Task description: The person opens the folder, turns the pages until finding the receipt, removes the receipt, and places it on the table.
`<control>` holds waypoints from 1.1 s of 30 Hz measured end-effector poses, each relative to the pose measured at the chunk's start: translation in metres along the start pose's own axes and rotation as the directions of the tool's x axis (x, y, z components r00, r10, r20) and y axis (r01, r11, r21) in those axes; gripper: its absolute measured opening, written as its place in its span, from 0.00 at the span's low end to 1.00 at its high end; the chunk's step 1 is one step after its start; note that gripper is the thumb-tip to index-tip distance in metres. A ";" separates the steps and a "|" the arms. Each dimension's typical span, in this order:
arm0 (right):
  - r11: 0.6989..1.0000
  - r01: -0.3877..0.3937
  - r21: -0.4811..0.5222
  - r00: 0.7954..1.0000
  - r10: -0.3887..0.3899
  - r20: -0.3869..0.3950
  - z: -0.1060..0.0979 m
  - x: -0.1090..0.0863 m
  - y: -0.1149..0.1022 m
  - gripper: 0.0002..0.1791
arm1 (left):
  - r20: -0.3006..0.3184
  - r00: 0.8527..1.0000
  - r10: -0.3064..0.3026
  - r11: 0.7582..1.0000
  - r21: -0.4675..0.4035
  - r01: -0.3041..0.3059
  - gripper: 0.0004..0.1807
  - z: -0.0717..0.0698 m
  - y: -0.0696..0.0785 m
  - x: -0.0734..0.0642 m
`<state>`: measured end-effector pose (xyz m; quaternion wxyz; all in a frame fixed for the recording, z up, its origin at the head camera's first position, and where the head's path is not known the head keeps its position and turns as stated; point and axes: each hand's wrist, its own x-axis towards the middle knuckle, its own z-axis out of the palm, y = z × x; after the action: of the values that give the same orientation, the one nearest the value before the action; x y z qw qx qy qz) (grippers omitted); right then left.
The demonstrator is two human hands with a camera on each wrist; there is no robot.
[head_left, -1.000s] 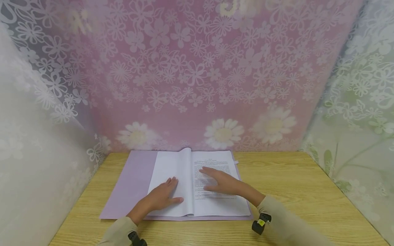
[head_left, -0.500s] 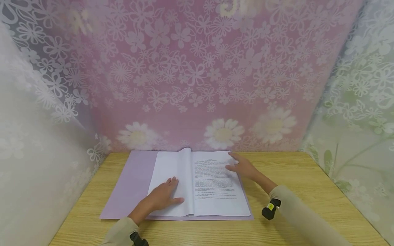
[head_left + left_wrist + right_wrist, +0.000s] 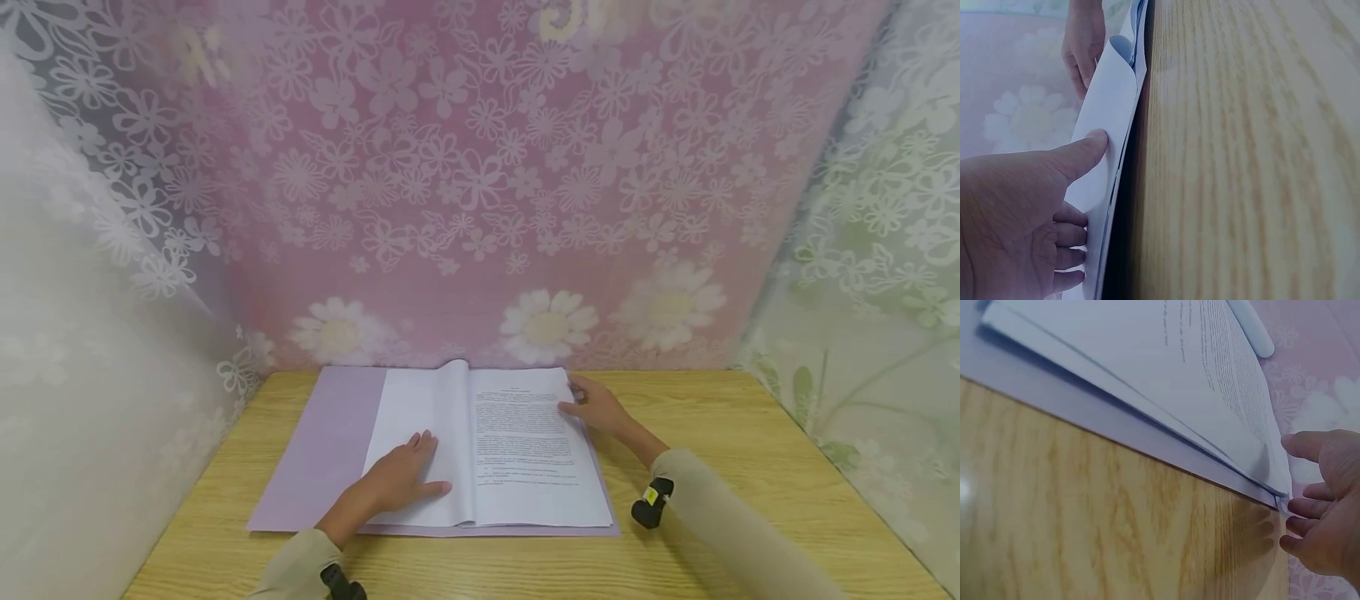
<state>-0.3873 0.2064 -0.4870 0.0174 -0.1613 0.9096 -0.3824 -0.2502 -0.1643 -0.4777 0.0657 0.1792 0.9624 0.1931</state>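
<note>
A lilac folder (image 3: 322, 450) lies open on the table with a stack of white sheets in it. My left hand (image 3: 401, 475) rests with fingers spread on the blank turned page (image 3: 401, 400); in the left wrist view its thumb lies near the page's bulging fold (image 3: 1119, 69). The printed page (image 3: 525, 433) faces up on the right. My right hand (image 3: 600, 408) is at that page's far right edge. In the right wrist view, the right thumb (image 3: 1304, 445) stands apart from the fingers, which are beside a small clear tab (image 3: 1282, 504) at the sheets' corner.
The wooden table (image 3: 712, 450) extends on both sides of the folder. A pink floral curtain (image 3: 480, 208) stands right behind the folder's far edge, with pale curtains (image 3: 97, 375) at the sides. Black cameras (image 3: 651, 502) are strapped to both wrists.
My right hand has moved from over the printed page to its far right edge, and its fingers have drawn in slightly there. The left hand has stayed on the blank page.
</note>
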 end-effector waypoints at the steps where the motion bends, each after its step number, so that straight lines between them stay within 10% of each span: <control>1: 1.000 -0.004 0.000 1.000 0.004 -0.003 0.001 0.001 0.001 0.40 | -0.001 1.000 -0.001 1.000 0.003 0.001 0.49 0.000 0.000 0.000; 15: 1.000 0.005 0.025 0.999 -0.004 -0.049 -0.002 0.005 -0.001 0.38 | -0.009 1.000 -0.001 1.000 0.006 0.001 0.49 0.001 0.000 0.000; 33: 0.928 0.132 0.349 0.991 -0.124 -0.048 -0.018 -0.022 -0.019 0.29 | 0.009 1.000 0.002 1.000 0.018 -0.002 0.50 0.001 -0.002 -0.003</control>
<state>-0.3639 0.2129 -0.4629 0.0097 -0.2099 0.8144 -0.5409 -0.2476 -0.1671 -0.4792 0.0681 0.1816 0.9637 0.1835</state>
